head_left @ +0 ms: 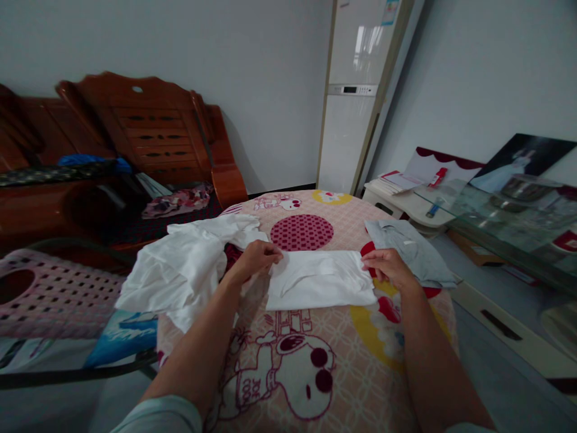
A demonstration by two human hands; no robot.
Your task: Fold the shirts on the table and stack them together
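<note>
A white garment (318,280), folded into a flat rectangle, lies in the middle of a round table covered by a pink cartoon-print cloth (288,367). My left hand (255,258) pinches the garment's upper left edge with fingers closed. On the opposite side, my right hand (388,264) grips the right edge, fingers curled on the fabric. A heap of crumpled white clothes (180,267) sits to the left of my left hand. To the right, behind my right hand, lies a folded grey garment (408,246).
A pink perforated plastic stool (49,294) stands at the left. Behind the table is a wooden sofa (148,132) with cloth on it. A tall white air conditioner (351,96) stands in the corner. A low white cabinet and glass-topped stand (496,210) run along the right.
</note>
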